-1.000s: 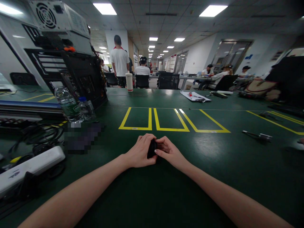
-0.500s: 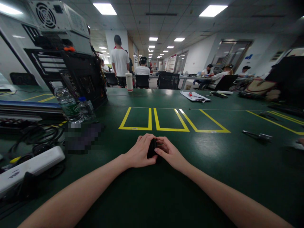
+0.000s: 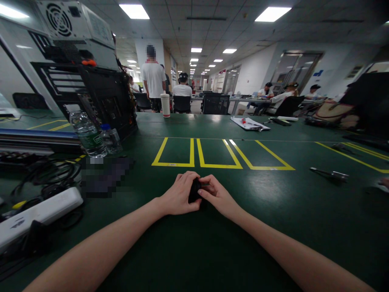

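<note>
A small black object (image 3: 194, 192) with a rounded outline sits between my hands, low over the green tabletop (image 3: 194, 251). Its kind cannot be made out, as fingers cover much of it. My left hand (image 3: 180, 194) wraps round its left side, fingers over the top and thumb along the near edge. From the right, my right hand (image 3: 217, 194) meets it with thumb and fingertips, closed in a pinch at its right side. Just beyond the hands, yellow tape (image 3: 220, 166) marks out several open-ended rectangles on the table.
To the left are a white power strip (image 3: 42, 213), black cables, two plastic bottles (image 3: 88, 136) and an open computer case (image 3: 106, 97). A metal tool (image 3: 330, 174) lies at right. Farther back stand a cup (image 3: 165, 105) and a clipboard (image 3: 249, 123). Another person's hand (image 3: 385, 183) shows at the right edge.
Both hands keep their place around the black object; only the right fingertips shift very slightly against it. The other person's hand at the right edge moves a little.
</note>
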Tool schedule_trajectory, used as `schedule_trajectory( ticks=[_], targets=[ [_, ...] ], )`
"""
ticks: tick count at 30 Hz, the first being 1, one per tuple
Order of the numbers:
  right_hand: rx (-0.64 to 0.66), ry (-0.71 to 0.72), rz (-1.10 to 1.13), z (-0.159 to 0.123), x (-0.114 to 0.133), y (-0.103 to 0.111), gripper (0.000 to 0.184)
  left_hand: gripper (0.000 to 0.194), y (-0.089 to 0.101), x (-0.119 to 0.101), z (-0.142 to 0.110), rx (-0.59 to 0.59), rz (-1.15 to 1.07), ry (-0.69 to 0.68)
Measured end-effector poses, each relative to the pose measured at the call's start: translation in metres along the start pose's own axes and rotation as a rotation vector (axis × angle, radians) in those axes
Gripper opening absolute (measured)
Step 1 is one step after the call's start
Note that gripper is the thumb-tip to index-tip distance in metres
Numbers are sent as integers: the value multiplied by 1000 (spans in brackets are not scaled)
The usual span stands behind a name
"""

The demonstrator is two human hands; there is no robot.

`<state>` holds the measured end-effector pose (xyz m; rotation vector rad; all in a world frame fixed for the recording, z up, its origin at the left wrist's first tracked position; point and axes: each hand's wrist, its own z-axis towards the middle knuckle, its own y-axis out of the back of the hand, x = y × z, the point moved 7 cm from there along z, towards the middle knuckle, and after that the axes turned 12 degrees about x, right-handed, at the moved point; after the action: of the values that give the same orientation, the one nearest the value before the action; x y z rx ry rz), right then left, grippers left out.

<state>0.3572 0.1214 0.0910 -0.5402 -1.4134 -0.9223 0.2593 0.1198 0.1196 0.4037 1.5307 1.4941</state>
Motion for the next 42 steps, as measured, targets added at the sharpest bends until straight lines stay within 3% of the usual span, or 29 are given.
schedule_trajectory(
  ticks=[6, 18, 25, 31, 36, 42],
  targets=[
    [-33, -12, -40, 1, -6, 2, 26, 54, 0, 0, 0, -31, 1, -6],
    [-19, -7, 55, 1, -9, 5, 15, 53, 5, -4, -2, 19, 7, -2],
    [-13, -62, 34, 1, -10, 6, 23, 51, 5, -4, -2, 22, -6, 2],
    [37, -11, 75, 1, -5, 3, 23, 51, 4, -4, -2, 31, -4, -1],
    [8, 1, 83, 5, -8, 5, 15, 54, 5, -5, -3, 18, 14, 0],
    [-19, -46, 54, 8, -13, 8, 22, 50, 5, -4, -3, 18, 10, 2]
  ],
)
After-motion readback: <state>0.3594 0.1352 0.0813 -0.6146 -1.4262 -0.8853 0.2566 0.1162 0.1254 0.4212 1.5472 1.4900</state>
